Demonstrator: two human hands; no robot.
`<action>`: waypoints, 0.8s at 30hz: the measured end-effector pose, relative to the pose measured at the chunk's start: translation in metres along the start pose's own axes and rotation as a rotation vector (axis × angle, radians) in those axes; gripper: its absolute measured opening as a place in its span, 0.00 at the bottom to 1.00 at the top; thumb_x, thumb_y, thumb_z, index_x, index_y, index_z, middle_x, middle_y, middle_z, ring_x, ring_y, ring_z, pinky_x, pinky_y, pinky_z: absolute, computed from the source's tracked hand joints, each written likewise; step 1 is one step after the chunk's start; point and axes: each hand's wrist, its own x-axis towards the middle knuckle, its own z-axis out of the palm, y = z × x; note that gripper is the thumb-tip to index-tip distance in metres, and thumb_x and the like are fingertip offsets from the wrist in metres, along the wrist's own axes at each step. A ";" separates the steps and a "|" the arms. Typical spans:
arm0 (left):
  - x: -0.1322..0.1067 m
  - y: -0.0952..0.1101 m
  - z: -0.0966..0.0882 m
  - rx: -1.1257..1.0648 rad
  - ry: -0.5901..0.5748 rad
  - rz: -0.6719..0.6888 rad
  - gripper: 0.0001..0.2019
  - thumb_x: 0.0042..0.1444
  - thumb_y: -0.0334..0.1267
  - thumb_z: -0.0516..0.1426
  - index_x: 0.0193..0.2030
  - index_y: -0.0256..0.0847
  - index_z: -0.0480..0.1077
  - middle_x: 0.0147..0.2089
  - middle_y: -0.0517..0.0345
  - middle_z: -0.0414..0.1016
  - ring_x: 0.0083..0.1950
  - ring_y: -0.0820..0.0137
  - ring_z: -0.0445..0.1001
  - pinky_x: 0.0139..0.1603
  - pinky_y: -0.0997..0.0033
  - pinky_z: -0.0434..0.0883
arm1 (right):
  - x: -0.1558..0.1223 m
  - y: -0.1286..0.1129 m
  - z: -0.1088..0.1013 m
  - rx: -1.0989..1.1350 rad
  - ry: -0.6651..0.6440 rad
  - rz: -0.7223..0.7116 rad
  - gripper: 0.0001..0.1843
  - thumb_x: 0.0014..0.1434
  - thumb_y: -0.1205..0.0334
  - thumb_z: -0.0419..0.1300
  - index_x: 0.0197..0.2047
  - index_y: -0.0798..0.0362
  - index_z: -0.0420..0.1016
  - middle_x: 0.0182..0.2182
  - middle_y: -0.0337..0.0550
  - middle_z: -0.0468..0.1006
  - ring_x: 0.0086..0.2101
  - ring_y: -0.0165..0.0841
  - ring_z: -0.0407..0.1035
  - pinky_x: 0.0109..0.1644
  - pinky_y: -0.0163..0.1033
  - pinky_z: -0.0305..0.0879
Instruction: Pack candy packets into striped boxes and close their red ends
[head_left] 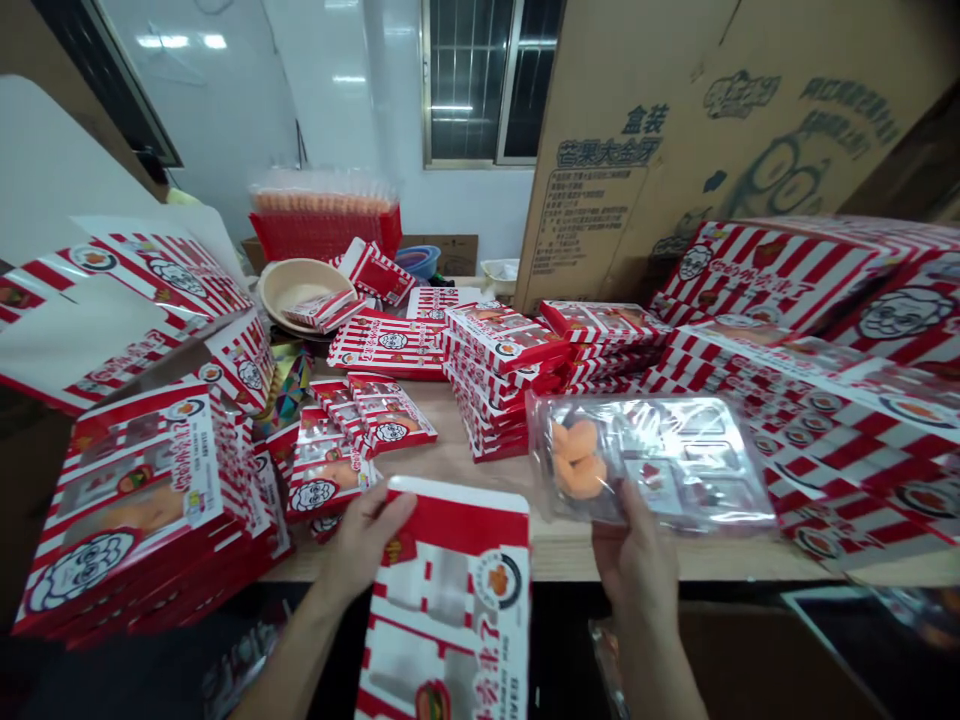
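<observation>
My left hand (367, 540) grips the left edge of a flat red-and-white printed carton (450, 600), which has clear windows and hangs toward me over the table edge. My right hand (634, 565) holds up a clear plastic blister tray (652, 462) by its lower edge. The tray has several compartments, and orange food pieces (576, 458) sit in its left end. My hands are apart, with the carton and tray side by side. Stacks of matching striped cartons (495, 375) stand just beyond them on the wooden table (480, 480).
Tall piles of striped cartons (135, 500) rise at the left, and more (795, 290) crowd the right. A beige bowl (296, 290), a red crate (322, 230) and bagged trays stand at the back. A large cardboard box (660, 150) stands upright at the back right.
</observation>
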 end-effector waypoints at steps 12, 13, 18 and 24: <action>-0.005 -0.026 0.036 -0.085 -0.028 -0.040 0.20 0.48 0.52 0.59 0.41 0.43 0.59 0.25 0.69 0.65 0.24 0.76 0.64 0.26 0.78 0.63 | -0.013 -0.009 -0.020 -0.281 -0.498 0.390 0.18 0.36 0.58 0.72 0.33 0.52 0.79 0.28 0.42 0.82 0.34 0.42 0.76 0.43 0.45 0.70; -0.005 -0.026 0.034 -0.023 -0.045 -0.018 0.17 0.50 0.52 0.57 0.38 0.43 0.60 0.25 0.68 0.63 0.25 0.76 0.63 0.27 0.78 0.62 | -0.010 -0.012 -0.024 -0.320 -0.552 0.401 0.17 0.37 0.57 0.72 0.33 0.53 0.79 0.28 0.42 0.82 0.34 0.42 0.76 0.43 0.46 0.70; 0.001 -0.018 0.021 0.163 -0.272 -0.016 0.16 0.50 0.49 0.56 0.22 0.38 0.64 0.23 0.64 0.63 0.26 0.75 0.62 0.28 0.77 0.62 | -0.001 -0.012 -0.026 -0.480 -0.742 0.405 0.19 0.43 0.49 0.69 0.36 0.53 0.79 0.34 0.47 0.81 0.37 0.43 0.75 0.44 0.47 0.69; 0.011 0.010 0.016 0.287 -0.539 -0.063 0.11 0.48 0.43 0.59 0.27 0.36 0.75 0.31 0.59 0.74 0.33 0.69 0.69 0.34 0.74 0.66 | 0.029 -0.009 0.009 -0.341 -0.441 -0.015 0.38 0.48 0.47 0.66 0.61 0.44 0.60 0.44 0.45 0.77 0.39 0.37 0.73 0.39 0.40 0.71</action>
